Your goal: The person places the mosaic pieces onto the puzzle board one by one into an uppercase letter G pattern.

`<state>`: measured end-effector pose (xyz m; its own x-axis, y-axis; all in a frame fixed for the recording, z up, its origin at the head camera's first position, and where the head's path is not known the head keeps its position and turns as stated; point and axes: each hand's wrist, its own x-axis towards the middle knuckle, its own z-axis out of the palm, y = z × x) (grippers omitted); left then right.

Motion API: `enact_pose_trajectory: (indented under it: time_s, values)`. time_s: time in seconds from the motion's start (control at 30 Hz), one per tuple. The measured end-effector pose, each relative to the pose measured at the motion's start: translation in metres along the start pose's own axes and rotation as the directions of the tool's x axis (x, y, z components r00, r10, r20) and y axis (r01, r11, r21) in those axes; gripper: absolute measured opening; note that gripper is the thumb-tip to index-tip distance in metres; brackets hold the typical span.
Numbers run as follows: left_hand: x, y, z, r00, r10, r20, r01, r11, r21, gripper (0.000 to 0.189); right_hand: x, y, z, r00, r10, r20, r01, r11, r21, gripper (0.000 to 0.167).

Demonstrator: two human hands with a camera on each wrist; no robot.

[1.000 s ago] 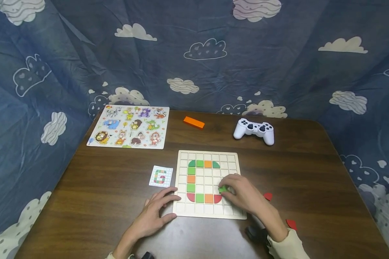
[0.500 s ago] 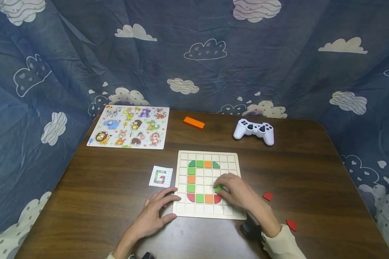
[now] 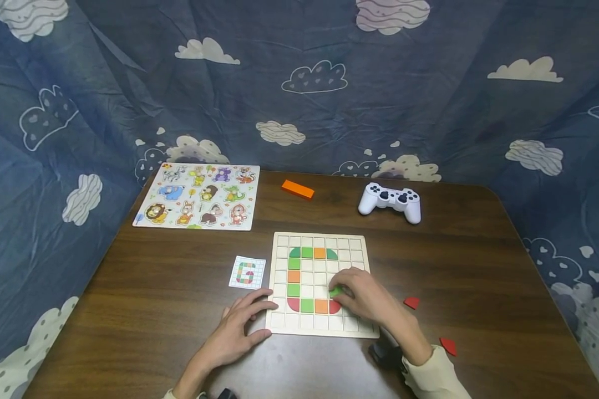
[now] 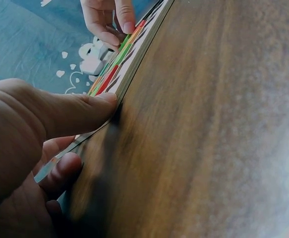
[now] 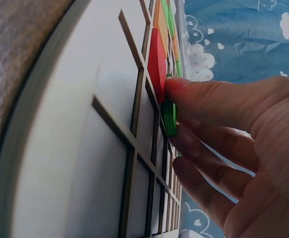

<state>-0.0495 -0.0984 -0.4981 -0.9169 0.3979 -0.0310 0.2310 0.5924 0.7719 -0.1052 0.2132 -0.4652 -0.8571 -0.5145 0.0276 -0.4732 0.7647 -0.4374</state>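
A wooden grid board [image 3: 313, 321] bears green, orange and red tiles in a C-like outline. My right hand [image 3: 366, 299] pinches a light green square tile [image 3: 336, 291] between thumb and fingers, just above the red corner tile on the board's right side. In the right wrist view the green tile [image 5: 169, 118] sits low at the grid next to the red tile [image 5: 156, 67]; whether it is fully seated is hard to tell. My left hand [image 3: 234, 332] rests against the board's left edge, fingertips on the rim and thumb [image 4: 80, 111] at the near corner.
Left of the board lies a small pattern card [image 3: 247, 272]. An animal puzzle [image 3: 197, 195], an orange block [image 3: 298, 189] and a white game controller [image 3: 390, 202] stand farther back. Two red quarter-round tiles, the nearer [image 3: 448, 347] and the farther [image 3: 411, 302], lie to the right.
My right hand has moved a little left with the green tile, to the cell above the red corner tile, and then stays there. The left hand holds its place.
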Motion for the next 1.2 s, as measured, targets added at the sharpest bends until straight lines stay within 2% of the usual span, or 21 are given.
enact_pose_trajectory:
  time_s: [0.5,0.67,0.8,0.87,1.03,1.2]
  values:
    - [-0.002,0.000,0.000,1.000,-0.013,-0.002,0.013,1.000,-0.011,0.049,-0.008,0.004,-0.007,0.999,0.040,-0.027,-0.039,0.999,0.030,0.020]
    - [-0.001,0.001,0.000,1.000,-0.010,0.006,0.011,1.000,-0.010,0.047,-0.008,0.003,-0.006,0.998,0.060,-0.010,-0.060,0.998,0.025,0.021]
    - [0.000,0.001,0.000,1.000,-0.017,0.008,0.017,1.000,-0.012,0.047,-0.007,0.002,-0.005,0.999,0.046,-0.019,-0.046,0.999,0.022,0.020]
    - [0.000,0.000,0.000,1.000,-0.019,0.008,0.019,1.000,-0.011,0.047,-0.009,0.004,-0.006,0.998,0.026,-0.048,-0.025,0.999,0.026,0.020]
    - [0.000,0.001,0.000,1.000,-0.020,0.005,0.020,1.000,-0.007,0.047,-0.021,0.011,-0.014,0.992,0.026,-0.121,-0.022,0.999,0.034,0.021]
    - [0.000,0.001,0.000,1.000,-0.016,0.005,0.016,1.000,-0.008,0.047,-0.043,0.025,-0.024,0.986,0.119,-0.116,-0.116,0.993,0.033,0.023]
